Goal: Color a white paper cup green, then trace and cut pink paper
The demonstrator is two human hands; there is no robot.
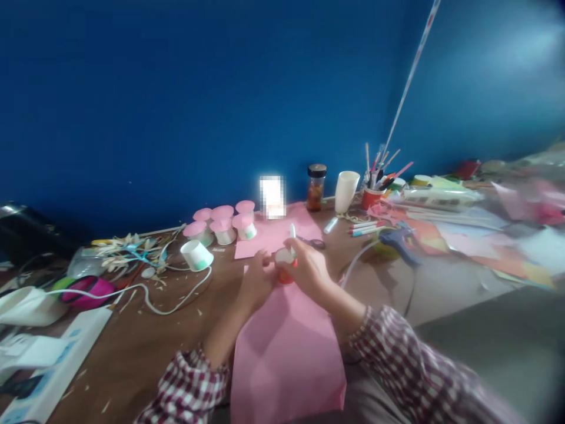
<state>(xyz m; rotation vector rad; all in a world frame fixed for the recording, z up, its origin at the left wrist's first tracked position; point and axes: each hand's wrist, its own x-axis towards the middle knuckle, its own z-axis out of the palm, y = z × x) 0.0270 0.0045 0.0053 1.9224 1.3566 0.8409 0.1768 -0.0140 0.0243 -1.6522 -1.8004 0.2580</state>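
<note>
My left hand point(258, 277) is closed against the left side of a small orange-red container with a white round top point(286, 275). My right hand point(311, 271) grips the same container from the right, its thumb near the rim. A thin white stick-like piece point(292, 231) pokes up by the right fingers; its kind is unclear. Under the hands, a large pink paper sheet point(289, 353) hangs over the table's near edge. Further back lies another pink sheet point(304, 219), and scissors point(314, 242) rest just beyond my right hand.
Several white paper cups topped with pink discs point(223, 224) stand back left, near a tipped white cup point(196, 255). A power strip point(66, 365) and white cable point(154, 309) occupy the left. Rightward are a dark-lidded jar point(316, 188), markers point(366, 227) and a glue gun point(399, 242).
</note>
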